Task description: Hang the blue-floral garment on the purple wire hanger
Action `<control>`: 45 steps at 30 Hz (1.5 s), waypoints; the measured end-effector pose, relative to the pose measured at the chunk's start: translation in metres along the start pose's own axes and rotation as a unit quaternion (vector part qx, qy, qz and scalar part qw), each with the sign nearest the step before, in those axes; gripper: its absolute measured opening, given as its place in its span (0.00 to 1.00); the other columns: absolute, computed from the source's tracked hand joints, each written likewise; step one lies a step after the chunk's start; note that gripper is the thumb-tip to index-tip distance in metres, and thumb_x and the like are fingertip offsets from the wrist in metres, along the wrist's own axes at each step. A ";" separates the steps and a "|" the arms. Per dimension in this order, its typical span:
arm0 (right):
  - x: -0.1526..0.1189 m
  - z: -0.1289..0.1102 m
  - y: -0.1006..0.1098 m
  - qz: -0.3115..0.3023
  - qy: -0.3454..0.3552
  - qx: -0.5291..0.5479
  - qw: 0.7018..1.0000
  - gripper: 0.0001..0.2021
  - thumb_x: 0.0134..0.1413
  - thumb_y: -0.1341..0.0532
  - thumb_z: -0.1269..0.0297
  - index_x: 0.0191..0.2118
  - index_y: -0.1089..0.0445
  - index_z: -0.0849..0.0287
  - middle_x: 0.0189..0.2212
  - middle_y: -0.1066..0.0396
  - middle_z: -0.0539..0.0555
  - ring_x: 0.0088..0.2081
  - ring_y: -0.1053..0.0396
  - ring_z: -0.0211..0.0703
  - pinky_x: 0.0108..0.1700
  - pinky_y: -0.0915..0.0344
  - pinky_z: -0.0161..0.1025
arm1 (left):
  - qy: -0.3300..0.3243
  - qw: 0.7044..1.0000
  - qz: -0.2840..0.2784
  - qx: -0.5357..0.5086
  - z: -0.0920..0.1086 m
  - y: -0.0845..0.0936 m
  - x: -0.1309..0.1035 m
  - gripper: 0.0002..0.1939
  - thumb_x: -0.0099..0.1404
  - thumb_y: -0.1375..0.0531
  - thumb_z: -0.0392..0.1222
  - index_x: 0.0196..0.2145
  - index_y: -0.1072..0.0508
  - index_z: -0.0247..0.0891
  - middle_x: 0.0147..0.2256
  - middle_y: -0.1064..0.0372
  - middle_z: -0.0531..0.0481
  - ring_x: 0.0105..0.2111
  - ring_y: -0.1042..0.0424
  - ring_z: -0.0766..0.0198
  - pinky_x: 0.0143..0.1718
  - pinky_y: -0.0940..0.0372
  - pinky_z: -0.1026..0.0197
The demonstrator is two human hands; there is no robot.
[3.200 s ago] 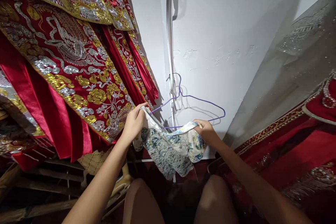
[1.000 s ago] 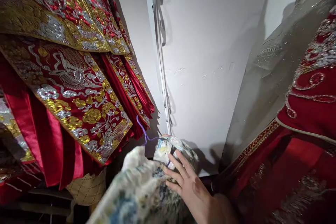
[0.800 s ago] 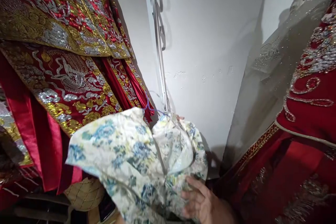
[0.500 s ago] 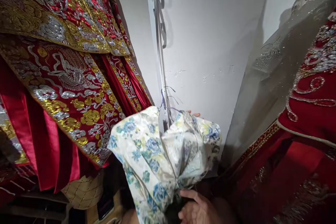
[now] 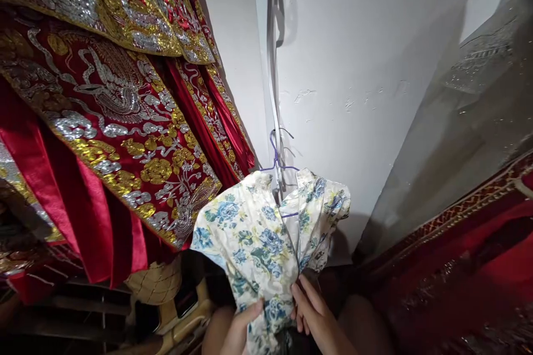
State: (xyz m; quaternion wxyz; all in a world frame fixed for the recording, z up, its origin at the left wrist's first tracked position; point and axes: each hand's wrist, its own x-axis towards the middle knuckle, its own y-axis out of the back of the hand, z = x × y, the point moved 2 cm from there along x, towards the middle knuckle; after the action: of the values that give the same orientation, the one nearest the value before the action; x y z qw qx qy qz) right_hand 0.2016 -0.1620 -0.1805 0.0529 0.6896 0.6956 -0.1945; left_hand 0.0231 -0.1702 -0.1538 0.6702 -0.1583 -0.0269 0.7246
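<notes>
Blouse (image 5: 254, 244) of cream cloth, printed with blue and yellow flowers, hangs on a thin purple hanger (image 5: 276, 164) beside a white rail (image 5: 271, 66). Its neckline, gaping moments ago, now sits straighter, both short, puffed sleeves spread out. The left hand (image 5: 240, 328) lays a thumb on the lower front; the right hand (image 5: 316, 316) bends its fingers at the front opening. Whether either grips is unclear. Stiff red panels (image 5: 120, 122) glitter with gold and silver embroidery.
</notes>
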 end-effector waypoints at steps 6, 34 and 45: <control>0.006 -0.008 -0.004 -0.025 0.093 -0.046 0.994 0.25 0.54 0.40 0.39 0.23 0.39 0.56 0.14 0.45 0.44 0.18 0.48 0.35 0.23 0.48 0.35 | 0.084 0.994 0.067 0.002 -0.034 0.000 0.049 0.19 0.52 0.35 0.54 0.38 0.22 0.40 0.37 0.24 0.39 0.48 0.26 0.38 0.49 0.32 0.40; 0.027 -0.200 -0.029 0.029 0.270 0.025 0.962 0.14 0.57 0.39 0.54 0.30 0.28 0.60 0.15 0.32 0.48 0.16 0.45 0.32 0.20 0.49 0.32 | -0.259 0.863 -0.174 0.397 -0.063 -0.063 0.058 0.10 0.69 0.46 0.41 0.31 0.30 0.37 0.28 0.31 0.50 0.29 0.33 0.63 0.31 0.40 0.63; 0.027 -0.186 -0.011 0.046 0.305 -0.062 0.949 0.12 0.58 0.41 0.56 0.28 0.30 0.58 0.14 0.40 0.43 0.18 0.45 0.34 0.22 0.48 0.33 | -0.569 0.748 -0.078 0.333 0.145 -0.115 0.097 0.09 0.71 0.43 0.39 0.45 0.24 0.38 0.38 0.29 0.47 0.40 0.29 0.62 0.44 0.38 0.58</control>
State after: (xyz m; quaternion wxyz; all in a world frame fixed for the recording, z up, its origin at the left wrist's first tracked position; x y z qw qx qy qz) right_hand 0.2254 -0.0729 -0.0170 -0.1107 0.7425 0.6568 0.0714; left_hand 0.0903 -0.0381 -0.0060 0.5949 0.5191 -0.1726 0.5889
